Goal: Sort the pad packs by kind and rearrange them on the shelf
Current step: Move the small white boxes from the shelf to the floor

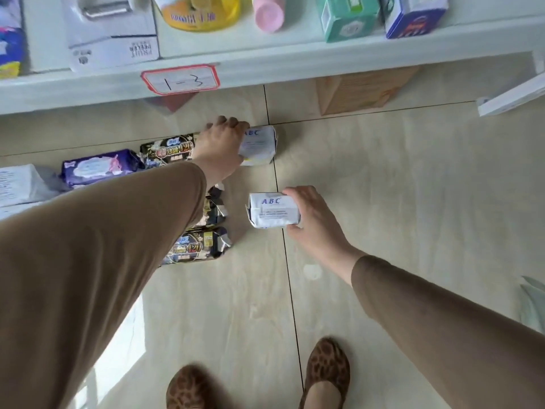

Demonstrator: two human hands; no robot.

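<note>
Pad packs lie on the tiled floor below a white shelf point(265, 66). My left hand point(221, 146) grips the left end of a white ABC pack point(261, 146) on the floor. My right hand point(312, 222) holds a second white ABC pack point(272, 211) by its right end, just above the floor. Black 420 packs lie left of them: one point(168, 149) behind my left wrist, another point(197, 246) nearer me, and one between them mostly hidden by my sleeve. Further left are a purple pack point(97, 166) and a white pack point(17, 184).
The shelf edge carries a red-framed label "1-3" point(180, 79). On the shelf stand a white box point(112, 39), a yellow bottle point(200, 13), a pink bottle point(268, 16), a green box point(348, 19) and a blue-white box point(413, 16). A cardboard box point(362, 90) sits under it. My shoes point(327, 376) are below.
</note>
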